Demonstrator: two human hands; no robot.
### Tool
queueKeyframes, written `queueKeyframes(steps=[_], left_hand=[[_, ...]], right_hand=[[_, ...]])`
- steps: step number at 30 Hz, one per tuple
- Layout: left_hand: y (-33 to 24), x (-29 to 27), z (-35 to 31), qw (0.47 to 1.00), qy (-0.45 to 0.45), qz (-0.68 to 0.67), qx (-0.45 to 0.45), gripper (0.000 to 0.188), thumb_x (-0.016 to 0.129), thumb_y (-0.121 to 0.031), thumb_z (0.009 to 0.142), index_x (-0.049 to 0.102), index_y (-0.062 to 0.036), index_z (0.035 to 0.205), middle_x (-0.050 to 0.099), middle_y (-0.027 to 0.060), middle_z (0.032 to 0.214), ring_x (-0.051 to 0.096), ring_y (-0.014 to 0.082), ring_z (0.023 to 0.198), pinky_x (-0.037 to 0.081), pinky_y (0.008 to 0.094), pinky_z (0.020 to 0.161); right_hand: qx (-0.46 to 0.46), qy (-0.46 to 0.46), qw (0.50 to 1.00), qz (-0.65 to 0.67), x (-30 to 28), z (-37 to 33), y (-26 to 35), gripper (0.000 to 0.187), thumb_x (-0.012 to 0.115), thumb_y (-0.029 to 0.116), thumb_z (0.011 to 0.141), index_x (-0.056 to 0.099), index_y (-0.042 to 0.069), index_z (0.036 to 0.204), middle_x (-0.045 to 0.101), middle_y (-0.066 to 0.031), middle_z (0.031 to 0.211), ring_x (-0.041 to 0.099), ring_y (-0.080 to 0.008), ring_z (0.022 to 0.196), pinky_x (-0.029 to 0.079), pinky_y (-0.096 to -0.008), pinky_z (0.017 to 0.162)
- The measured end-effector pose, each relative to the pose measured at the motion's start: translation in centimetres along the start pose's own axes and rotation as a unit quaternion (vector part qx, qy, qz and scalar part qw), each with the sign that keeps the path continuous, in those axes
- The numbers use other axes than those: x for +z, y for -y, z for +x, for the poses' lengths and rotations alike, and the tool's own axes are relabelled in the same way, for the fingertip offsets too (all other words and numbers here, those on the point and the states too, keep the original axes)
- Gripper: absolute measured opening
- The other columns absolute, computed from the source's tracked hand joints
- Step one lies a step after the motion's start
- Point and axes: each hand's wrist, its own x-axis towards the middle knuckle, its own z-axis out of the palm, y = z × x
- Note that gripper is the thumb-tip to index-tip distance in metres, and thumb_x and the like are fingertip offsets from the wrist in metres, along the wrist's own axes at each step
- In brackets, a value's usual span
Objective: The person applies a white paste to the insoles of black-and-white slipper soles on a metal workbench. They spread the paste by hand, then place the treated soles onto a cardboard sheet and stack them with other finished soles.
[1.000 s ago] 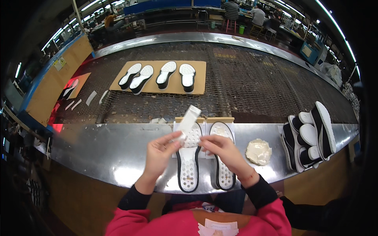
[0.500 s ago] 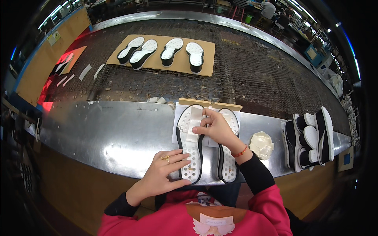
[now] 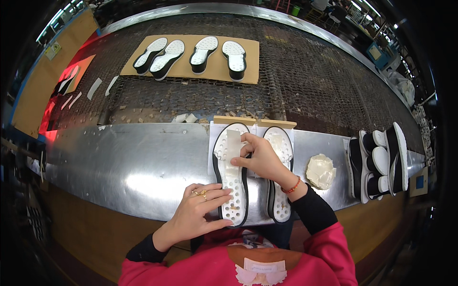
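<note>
A white shoe sole [image 3: 234,202] with a black rim and rows of round holes lies lengthwise in front of me. My left hand [image 3: 197,209], fingers stretched and apart, rests on its left edge near the heel, the thumb at its lower end. With thumb and fingers closed, my right hand [image 3: 261,156] pinches the right edge of a pale, flat strip [image 3: 234,144] lying along the sole's upper half. Beside it lies a matching sole [image 3: 280,200], partly covered by my right hand and wrist; a pale patch shows on its upper part.
Wooden strips [image 3: 234,120] border the soles' far ends. A round cream-coloured lump [image 3: 320,171] sits right on the metal table [image 3: 119,157]; stacked black-and-white soles [image 3: 377,162] stand beyond it. Across the mesh conveyor [image 3: 315,81], a cardboard sheet [image 3: 183,78] carries several soles. Loose pale strips [image 3: 94,89] lie left.
The view has shifted slightly. My right hand stays closed on the strip, which now lies a little lower and flatter against the sole. My left hand keeps its place on the heel part.
</note>
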Motion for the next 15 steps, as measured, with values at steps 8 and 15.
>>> queueKeyframes(steps=[8,15], left_hand=[[1.3,-0.2,1.7,0.999,-0.017,-0.023,0.031,0.062,0.084,-0.036,0.072,0.065,-0.0029,0.121,0.063,0.0133,0.129,0.057,0.0282,0.123,0.039,0.0415,0.102],[1.2,-0.7,3.2,0.996,0.083,-0.013,0.039,0.073,0.077,-0.046,0.078,0.056,0.0009,0.130,0.058,0.0185,0.132,0.052,0.0325,0.127,0.036,0.0436,0.108]], right_hand=[[-0.021,-0.009,1.000,-0.003,0.5,0.1,-0.4,0.041,0.080,0.010,0.074,0.060,-0.004,0.106,0.070,-0.0116,0.069,0.064,-0.0177,0.059,0.050,-0.0292,0.058],[-0.018,-0.022,1.000,-0.009,0.6,0.3,0.3,0.022,0.078,0.009,0.080,0.064,-0.002,0.093,0.066,-0.0014,0.069,0.052,-0.0042,0.059,0.042,-0.0235,0.054]])
